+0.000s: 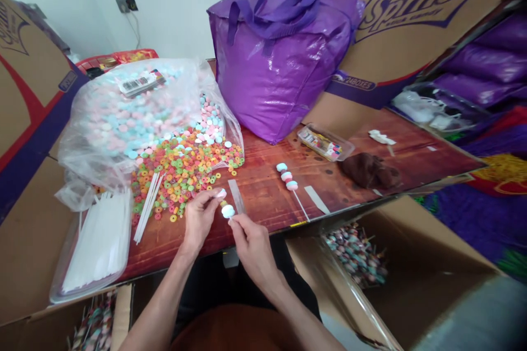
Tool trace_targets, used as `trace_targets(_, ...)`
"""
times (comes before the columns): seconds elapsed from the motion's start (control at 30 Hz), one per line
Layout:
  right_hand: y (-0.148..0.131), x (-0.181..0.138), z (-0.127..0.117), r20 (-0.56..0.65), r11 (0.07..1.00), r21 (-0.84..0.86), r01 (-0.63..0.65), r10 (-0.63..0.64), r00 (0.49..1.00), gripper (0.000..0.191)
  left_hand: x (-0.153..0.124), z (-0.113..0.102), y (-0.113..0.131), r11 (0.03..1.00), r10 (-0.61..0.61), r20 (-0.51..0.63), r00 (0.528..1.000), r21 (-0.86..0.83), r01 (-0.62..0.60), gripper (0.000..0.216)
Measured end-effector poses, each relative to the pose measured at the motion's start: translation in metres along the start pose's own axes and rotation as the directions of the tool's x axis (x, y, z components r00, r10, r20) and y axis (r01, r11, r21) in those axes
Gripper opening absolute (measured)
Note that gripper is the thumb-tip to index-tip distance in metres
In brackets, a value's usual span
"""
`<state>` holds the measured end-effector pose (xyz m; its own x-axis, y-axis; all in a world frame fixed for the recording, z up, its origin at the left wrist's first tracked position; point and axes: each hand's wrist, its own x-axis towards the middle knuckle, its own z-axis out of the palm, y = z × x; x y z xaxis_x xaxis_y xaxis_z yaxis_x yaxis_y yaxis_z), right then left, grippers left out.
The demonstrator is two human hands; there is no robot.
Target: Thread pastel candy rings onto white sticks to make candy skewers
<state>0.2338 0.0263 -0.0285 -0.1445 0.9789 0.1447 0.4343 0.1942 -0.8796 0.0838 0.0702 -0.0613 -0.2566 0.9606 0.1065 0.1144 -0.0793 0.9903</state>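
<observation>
Your right grip is closed in a pinch on a thin stick, just below the pale blue-and-white marshmallow threaded on it, and your left grip pinches a pink-and-white marshmallow between thumb and fingers at the upper end. A small yellowish ring shows between the two marshmallows. You have this piece tilted over the near edge of the wood-patterned table, in front of your body. Just beyond your left grip spreads a heap of orange, yellow, green and red candy rings, with a few loose white sticks lying across its left part. Behind the heap, a large clear plastic bag of pink, blue and white marshmallows bears a small labelled packet. On your far left, a clear tray holds a thick stack of white sticks. To the right of your hands, a marshmallow skewer lies on the table, with a clear plastic box and a dark brown bundle farther right. A purple tote bag stands at the back. Below the table on your right, an open carton contains many candy skewers.
</observation>
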Motion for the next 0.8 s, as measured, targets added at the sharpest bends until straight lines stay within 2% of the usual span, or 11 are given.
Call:
trace_targets(0.13,0.004,0.008,-0.004,-0.058,1.0,0.027,-0.003,0.005,0.998,0.031,0.0,0.007,0.002,0.992,-0.103,0.058,0.993,-0.071,0.107,0.031)
trace_targets(0.33,0.012,0.018,-0.023,0.049,0.998,0.035,-0.047,0.045,0.998,0.031,0.006,0.008,0.011,0.957,-0.206,0.063,0.977,-0.197,0.214,0.04)
trace_targets(0.5,0.014,0.011,-0.018,0.06,0.995,0.058,-0.078,0.075,0.995,0.031,0.007,0.009,0.011,0.945,-0.161,0.072,0.984,-0.278,0.174,0.032)
trace_targets(0.6,0.015,0.011,-0.016,0.072,0.995,0.067,-0.076,0.071,0.995,0.032,0.008,0.008,0.011,0.943,-0.134,0.071,0.988,-0.299,0.149,0.034)
trace_targets(0.7,0.015,0.013,-0.019,0.092,0.995,0.074,-0.067,0.06,0.994,0.033,0.009,0.007,0.009,0.964,-0.136,0.06,0.989,-0.221,0.146,0.04)
trace_targets(0.8,0.014,0.014,-0.019,0.099,0.993,0.086,-0.081,0.072,0.992,0.033,0.008,0.006,0.007,0.989,-0.1,0.054,0.993,-0.102,0.105,0.031)
